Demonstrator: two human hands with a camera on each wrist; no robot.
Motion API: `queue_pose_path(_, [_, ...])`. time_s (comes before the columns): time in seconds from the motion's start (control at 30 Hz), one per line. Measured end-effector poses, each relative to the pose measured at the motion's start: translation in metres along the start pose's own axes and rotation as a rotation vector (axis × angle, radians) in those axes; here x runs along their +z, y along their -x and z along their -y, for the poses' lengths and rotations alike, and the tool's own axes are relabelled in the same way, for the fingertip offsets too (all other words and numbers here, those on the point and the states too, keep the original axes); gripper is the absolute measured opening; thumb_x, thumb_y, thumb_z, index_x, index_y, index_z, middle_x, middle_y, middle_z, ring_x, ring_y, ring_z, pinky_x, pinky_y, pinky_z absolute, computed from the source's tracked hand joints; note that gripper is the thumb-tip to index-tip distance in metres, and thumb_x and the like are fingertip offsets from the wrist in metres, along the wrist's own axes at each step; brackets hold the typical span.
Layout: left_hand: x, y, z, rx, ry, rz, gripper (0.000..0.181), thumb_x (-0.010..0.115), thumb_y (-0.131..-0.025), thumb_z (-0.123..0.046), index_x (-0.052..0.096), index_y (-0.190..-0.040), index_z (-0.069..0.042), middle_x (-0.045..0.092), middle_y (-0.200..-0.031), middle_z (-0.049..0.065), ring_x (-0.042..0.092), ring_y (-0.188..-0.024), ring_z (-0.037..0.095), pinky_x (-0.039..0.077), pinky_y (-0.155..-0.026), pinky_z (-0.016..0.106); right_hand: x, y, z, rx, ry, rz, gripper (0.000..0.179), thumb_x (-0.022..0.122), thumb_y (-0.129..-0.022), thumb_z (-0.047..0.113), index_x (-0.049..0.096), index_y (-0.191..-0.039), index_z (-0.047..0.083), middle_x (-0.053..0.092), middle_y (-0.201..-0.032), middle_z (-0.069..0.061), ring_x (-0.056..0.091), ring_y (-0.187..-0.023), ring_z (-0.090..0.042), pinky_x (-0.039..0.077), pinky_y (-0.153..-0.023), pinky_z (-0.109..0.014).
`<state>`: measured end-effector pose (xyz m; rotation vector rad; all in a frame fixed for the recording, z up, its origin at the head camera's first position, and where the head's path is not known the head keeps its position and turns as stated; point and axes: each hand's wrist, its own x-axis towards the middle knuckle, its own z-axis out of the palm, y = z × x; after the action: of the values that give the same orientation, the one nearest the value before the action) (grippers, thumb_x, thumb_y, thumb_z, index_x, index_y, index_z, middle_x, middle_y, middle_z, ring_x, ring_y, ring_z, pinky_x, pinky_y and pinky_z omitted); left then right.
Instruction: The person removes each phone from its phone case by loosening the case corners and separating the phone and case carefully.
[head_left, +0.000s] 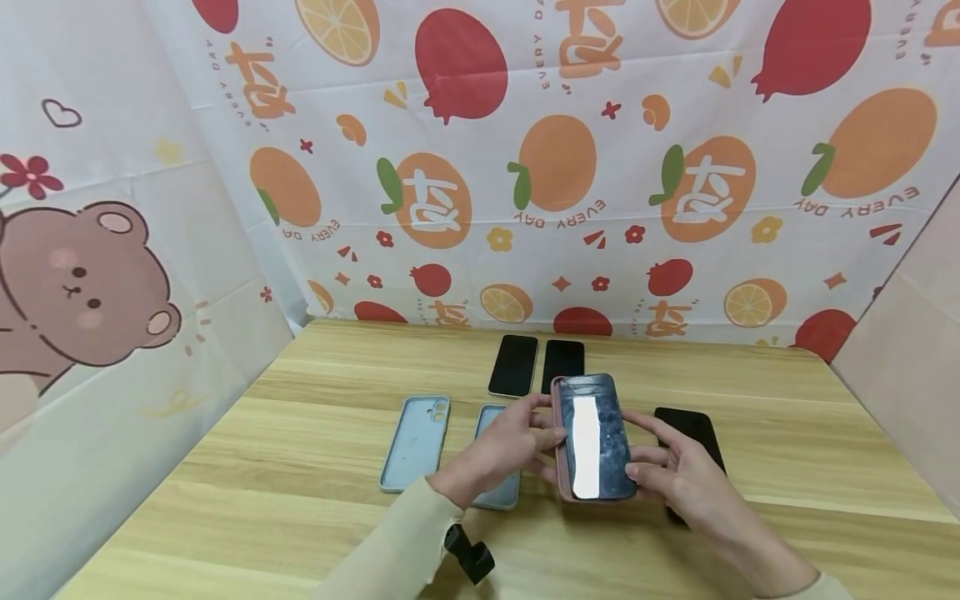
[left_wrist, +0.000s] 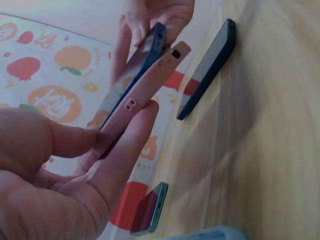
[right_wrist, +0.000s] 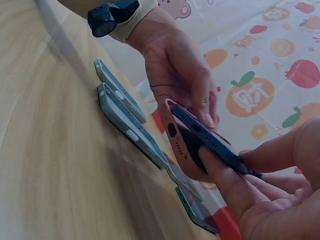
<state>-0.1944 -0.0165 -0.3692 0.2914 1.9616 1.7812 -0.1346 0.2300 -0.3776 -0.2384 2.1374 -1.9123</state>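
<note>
Above the table my left hand (head_left: 517,437) grips a pink phone case (left_wrist: 142,90), thumb on the phone's side and fingers behind it. My right hand (head_left: 682,475) pinches a dark blue smartphone (head_left: 613,437) between thumb and fingers at its right edge. The phone's screen faces up and catches a bright white reflection. One long side of the phone sits at the case's left wall, while its other side stands tilted out of the case. In the right wrist view a wedge-shaped gap shows between the phone's bottom end and the case, with a right fingertip in it.
Two light blue phone cases, one on the left (head_left: 416,442) and one partly under my left forearm (head_left: 498,496), lie on the wooden table (head_left: 300,467). Two dark phones (head_left: 514,365) (head_left: 564,360) lie behind. Another black phone (head_left: 693,429) lies partly behind my right hand.
</note>
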Motion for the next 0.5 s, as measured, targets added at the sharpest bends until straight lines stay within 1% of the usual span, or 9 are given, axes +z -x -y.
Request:
queue_pose_path(0.07, [-0.002,0.0,0.002,0.005,-0.001,-0.008,0.054,0.061,-0.098,-0.011,0.037,-0.147,-0.01,0.064,-0.113,0.013,0.07,-0.085,0.022,0.062,-0.065,0.038,-0.004,0.0,0.001,0.002,-0.017,-0.005,0.074,0.063,-0.095,0.008,0.022,-0.156,0.011,0.069,-0.119,-0.017,0.07,-0.095,-0.02,0.06,-0.08,-0.038])
queue_pose_path(0.17, [-0.006,0.0,0.004,0.004,0.004,-0.008,0.055,0.06,-0.098,-0.009,0.036,-0.148,-0.01,0.064,-0.111,0.014,0.071,-0.082,0.023,0.062,-0.065,0.039,-0.01,-0.002,0.003,0.016,-0.05,-0.028,0.073,0.063,-0.096,0.008,0.021,-0.156,0.013,0.07,-0.114,-0.012,0.069,-0.09,-0.017,0.06,-0.08,-0.036])
queue_pose_path(0.3, [-0.009,-0.001,0.007,0.001,0.012,0.013,0.056,0.059,-0.099,-0.007,0.034,-0.149,-0.01,0.064,-0.106,0.016,0.072,-0.079,0.025,0.062,-0.064,0.041,-0.017,-0.006,0.004,0.036,-0.05,-0.075,0.072,0.064,-0.096,0.01,0.023,-0.155,0.014,0.067,-0.1,-0.003,0.064,-0.081,-0.012,0.059,-0.079,-0.033])
queue_pose_path(0.37, [-0.009,-0.001,0.008,-0.005,0.014,0.023,0.056,0.059,-0.099,-0.005,0.034,-0.149,-0.01,0.064,-0.106,0.016,0.072,-0.079,0.026,0.062,-0.064,0.041,-0.021,-0.009,0.002,0.043,-0.041,-0.092,0.071,0.063,-0.096,0.01,0.023,-0.155,0.014,0.065,-0.096,0.0,0.062,-0.078,-0.011,0.058,-0.078,-0.032])
queue_pose_path(0.5, [-0.009,0.0,0.01,-0.02,0.013,0.036,0.056,0.059,-0.098,-0.004,0.034,-0.148,-0.012,0.065,-0.106,0.016,0.073,-0.079,0.027,0.062,-0.063,0.04,-0.029,-0.017,-0.002,0.042,-0.041,-0.105,0.071,0.059,-0.098,0.007,0.02,-0.156,0.013,0.067,-0.098,0.001,0.064,-0.081,-0.01,0.058,-0.079,-0.032])
